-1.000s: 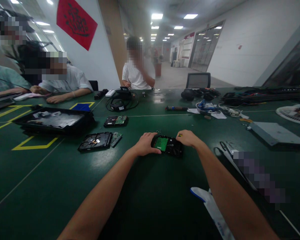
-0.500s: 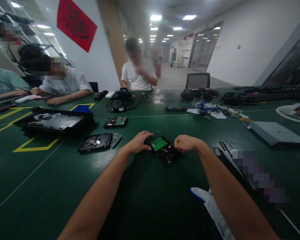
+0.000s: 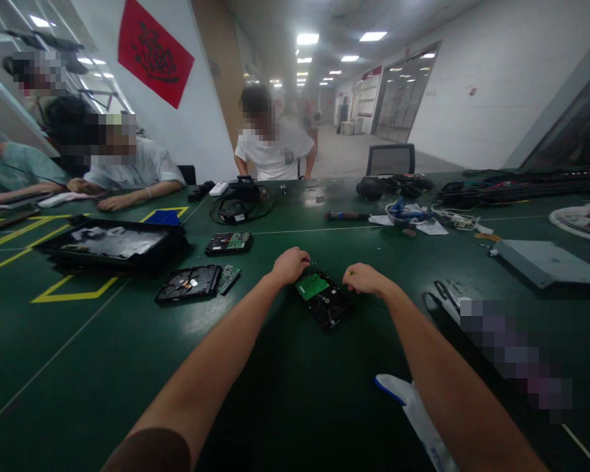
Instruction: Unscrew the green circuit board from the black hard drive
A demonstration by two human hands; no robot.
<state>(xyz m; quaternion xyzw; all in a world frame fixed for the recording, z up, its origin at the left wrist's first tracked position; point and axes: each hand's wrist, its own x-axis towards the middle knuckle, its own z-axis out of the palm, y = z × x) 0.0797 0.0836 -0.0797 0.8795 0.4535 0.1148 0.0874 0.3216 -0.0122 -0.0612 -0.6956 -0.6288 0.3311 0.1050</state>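
Between left hand, right hand: hard drive.

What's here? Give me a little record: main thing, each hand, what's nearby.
Main thing: black hard drive with green board, lying on the table
Left hand: by the drive's upper left edge, near tiny loose bits; touch unclear
Right hand: curled beside the drive, a small yellow bit showing
Nearby: loose circuit board, black tray

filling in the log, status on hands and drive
Left hand near small bits. Right hand holding small yellow item. Hard drive flat, green patch up. Nothing seen lying across it.
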